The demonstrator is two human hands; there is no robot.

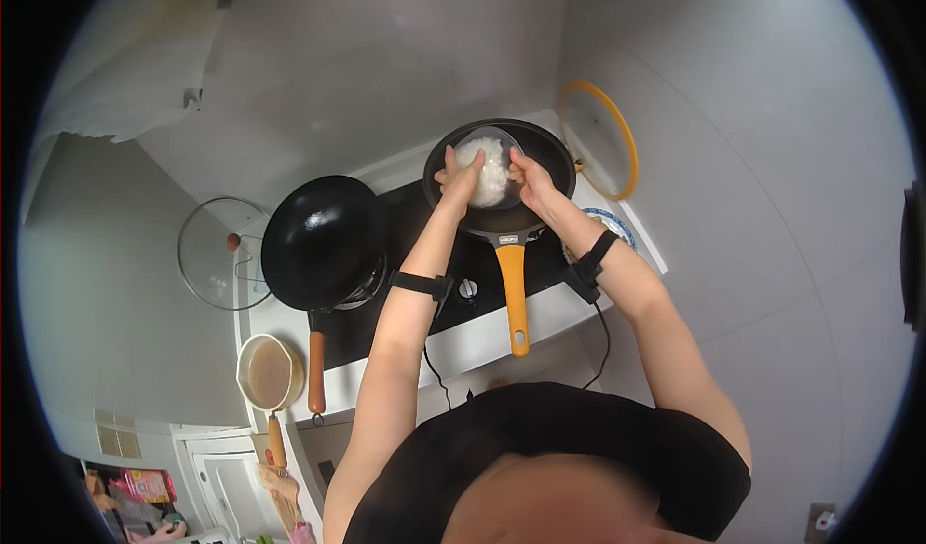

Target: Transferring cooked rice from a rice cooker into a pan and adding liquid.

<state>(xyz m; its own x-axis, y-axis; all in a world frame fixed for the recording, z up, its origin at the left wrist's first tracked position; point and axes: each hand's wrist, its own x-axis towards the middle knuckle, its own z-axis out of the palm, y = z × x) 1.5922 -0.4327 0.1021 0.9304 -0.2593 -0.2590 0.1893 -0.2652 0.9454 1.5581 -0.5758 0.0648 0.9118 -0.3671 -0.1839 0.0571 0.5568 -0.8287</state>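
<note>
My left hand (461,175) and my right hand (530,177) grip a clear bowl from its two sides. White cooked rice (490,171) lies in the clear bowl (512,142), which is tilted so that its inside faces me. Both hands are over a dark frying pan (553,153) with a yellow handle (515,298), on the right side of the black gas stove (405,233). My left thumb lies over the rice at the rim. The fingers behind the bowl are partly hidden.
A black wok (322,240) with a wooden handle stands on the left burner. Glass lids lean at the left (224,255) and at the right wall (597,139). A small pot (270,372) of brownish liquid sits at the front left. A blue-rimmed plate (611,222) is partly behind my right forearm.
</note>
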